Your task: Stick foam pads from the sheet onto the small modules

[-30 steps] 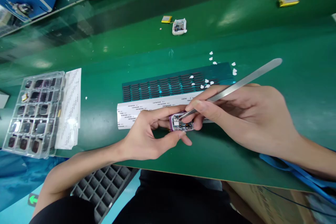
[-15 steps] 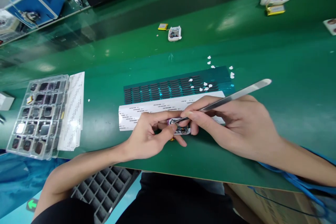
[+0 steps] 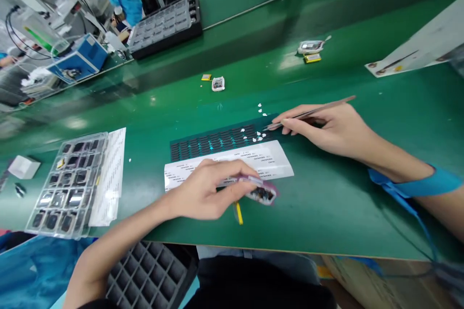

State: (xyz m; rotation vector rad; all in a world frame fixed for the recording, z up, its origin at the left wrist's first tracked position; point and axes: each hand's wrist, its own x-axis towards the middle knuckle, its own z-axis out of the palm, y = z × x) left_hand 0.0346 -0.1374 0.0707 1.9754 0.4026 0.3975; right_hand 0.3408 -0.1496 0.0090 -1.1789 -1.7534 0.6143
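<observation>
My left hand (image 3: 206, 188) is closed around a small purple-edged device (image 3: 261, 192) with a yellow part (image 3: 238, 213) hanging beneath it, held just above the green table near the front edge. My right hand (image 3: 326, 128) pinches metal tweezers (image 3: 308, 112); their tip rests at the right end of a dark sheet of small black pads (image 3: 221, 141). A white label strip (image 3: 253, 161) lies between the two hands. Small white backing scraps (image 3: 253, 135) are scattered on and beyond the sheet.
A clear tray of small parts (image 3: 60, 186) on white sheets sits at the left. A white device and yellow battery (image 3: 217, 83) lie further back, another pair (image 3: 310, 48) at the right. A black compartment tray (image 3: 145, 275) sits below the table edge. A person in blue stands far back left.
My right hand has lifted the tweezers off the device and moved them back and right to the pad sheet. My left hand stays on the device. The camera view has tilted up.
</observation>
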